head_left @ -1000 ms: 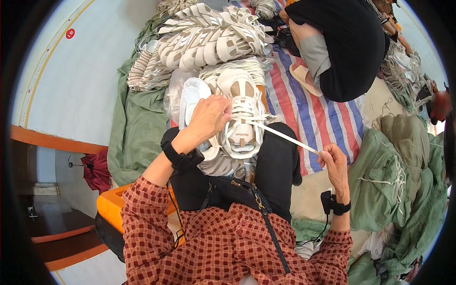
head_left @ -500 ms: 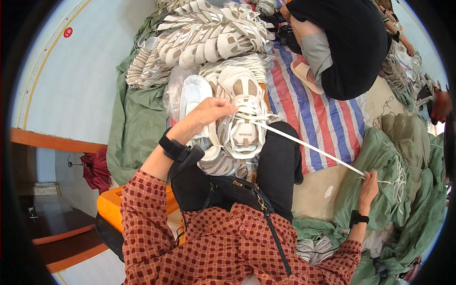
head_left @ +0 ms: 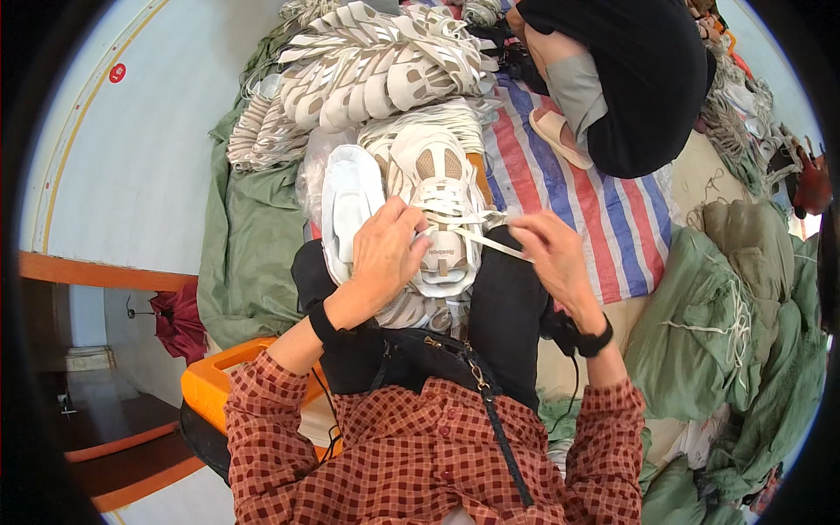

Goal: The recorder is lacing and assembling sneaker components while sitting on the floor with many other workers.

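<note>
A cream and tan sneaker upper [head_left: 426, 166] lies before my knees, its toe pointing away and its tongue toward me. A flat white shoelace [head_left: 490, 243] runs from its eyelets out to the right. My right hand [head_left: 560, 267] is closed on this lace, with the fingertips pinched just right of the shoe. At the left side of the tongue, my left hand [head_left: 385, 249] is curled with thumb and fingers together on a short bit of lace. Left of the sneaker lies a white shoe-shaped form [head_left: 350, 188] with an oblong hollow, partly behind my left hand.
Bundles of cream shoe uppers [head_left: 385, 79] are piled beyond the sneaker. A striped sheet [head_left: 604, 227] covers the floor, where a person in black [head_left: 647, 87] sits at the upper right. Green sacks [head_left: 691, 324] lie right; an orange plastic stool [head_left: 219, 376] stands at my left.
My right hand has come in from the far right to beside the shoe, and the taut lace is now short. My left hand has shifted slightly down toward the tongue.
</note>
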The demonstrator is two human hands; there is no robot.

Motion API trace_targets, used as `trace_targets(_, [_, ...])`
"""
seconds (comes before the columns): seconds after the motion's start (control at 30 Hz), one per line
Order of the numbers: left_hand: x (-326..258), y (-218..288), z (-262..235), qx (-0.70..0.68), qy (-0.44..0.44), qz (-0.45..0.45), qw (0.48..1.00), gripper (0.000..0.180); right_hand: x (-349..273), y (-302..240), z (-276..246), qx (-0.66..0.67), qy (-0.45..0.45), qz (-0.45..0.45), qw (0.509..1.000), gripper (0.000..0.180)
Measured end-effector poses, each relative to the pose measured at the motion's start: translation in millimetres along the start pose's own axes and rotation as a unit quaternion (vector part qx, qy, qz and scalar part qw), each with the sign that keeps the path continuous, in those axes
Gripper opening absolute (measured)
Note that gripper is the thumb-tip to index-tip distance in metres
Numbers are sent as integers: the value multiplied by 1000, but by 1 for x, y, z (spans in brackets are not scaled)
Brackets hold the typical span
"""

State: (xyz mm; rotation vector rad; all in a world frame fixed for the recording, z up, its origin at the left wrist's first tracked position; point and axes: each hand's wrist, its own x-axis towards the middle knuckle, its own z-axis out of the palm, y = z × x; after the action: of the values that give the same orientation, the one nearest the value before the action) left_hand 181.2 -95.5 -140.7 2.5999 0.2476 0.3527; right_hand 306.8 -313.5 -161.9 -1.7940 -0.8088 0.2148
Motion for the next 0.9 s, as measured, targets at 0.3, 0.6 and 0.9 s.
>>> trace_targets(0.3, [-1,-4,-21,-81,-47,-25,995,14,47,-21,42,-167,-116,-102,974,16])
trace_targets(0.6, [2,-81,-152,-119,-300,-203,924,10,65,12,-1,243,-326,108,907,18])
trace_targets(0.9, [-56,-214,-270,-93,-133,-465,870,9,56,26,35,120,-213,9,970,16])
